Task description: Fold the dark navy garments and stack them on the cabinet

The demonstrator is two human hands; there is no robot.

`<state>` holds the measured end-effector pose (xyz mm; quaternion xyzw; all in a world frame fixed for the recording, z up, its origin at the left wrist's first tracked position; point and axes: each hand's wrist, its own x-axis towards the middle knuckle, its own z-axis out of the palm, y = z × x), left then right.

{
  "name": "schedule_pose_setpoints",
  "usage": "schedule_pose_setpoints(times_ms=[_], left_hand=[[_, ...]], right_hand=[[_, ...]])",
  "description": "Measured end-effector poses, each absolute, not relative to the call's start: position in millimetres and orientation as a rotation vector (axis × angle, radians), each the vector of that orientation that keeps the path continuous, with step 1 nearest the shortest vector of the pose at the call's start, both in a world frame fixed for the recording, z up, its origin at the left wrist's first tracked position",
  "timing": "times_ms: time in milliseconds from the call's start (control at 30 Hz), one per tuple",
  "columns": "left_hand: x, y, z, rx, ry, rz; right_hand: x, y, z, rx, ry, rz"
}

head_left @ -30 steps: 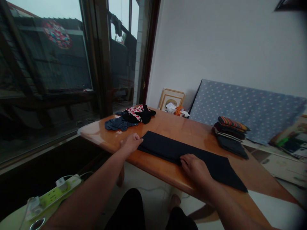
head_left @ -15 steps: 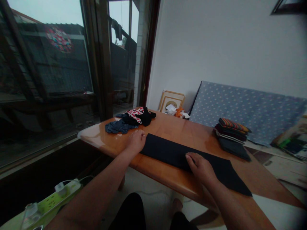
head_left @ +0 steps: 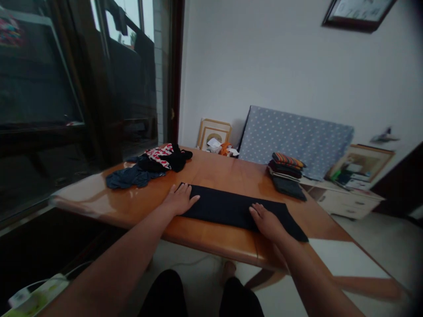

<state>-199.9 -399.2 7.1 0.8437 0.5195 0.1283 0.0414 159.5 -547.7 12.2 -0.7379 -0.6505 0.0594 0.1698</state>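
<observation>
Left hand [head_left: 179, 200] and right hand [head_left: 267, 222] rest palm-down, fingers loose, pinching nothing visible; uneven pressure could skew the dark cloth [head_left: 221, 207] on the glossy table [head_left: 214, 169].

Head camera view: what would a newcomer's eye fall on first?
Probably the long dark cloth on the wooden table, with the left hand at its left end and the right hand farther along it. Next come the rumpled heap of clothes at the far left and the folded stack toward the right, its top brightly striped.
</observation>
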Motion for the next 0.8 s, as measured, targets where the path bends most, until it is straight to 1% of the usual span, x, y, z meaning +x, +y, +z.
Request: schedule_pose_setpoints(times_ms=[100, 200, 367, 533, 800], left_hand=[[-197, -396, 7, 2.576, 1.592, 0.370], [-195, -395, 7, 2.569, 1.613, 0.316], [-195, -395, 8, 2.569, 1.631, 0.275], [-195, -393, 7, 2.586, 1.643, 0.226], [-195, -385, 6, 2.613, 1.653, 0.171]], right_hand=[[161, -545, 20, -2.117, -1.787, 0.093], [162, -552, 15, -2.162, -1.838, 0.064], [177, -571, 5, -2.300, -1.866, 0.093], [169, -558, 15, -2.453, -1.774, 0.144], [117, -511, 26, -2.231, -1.848, 0.225]])
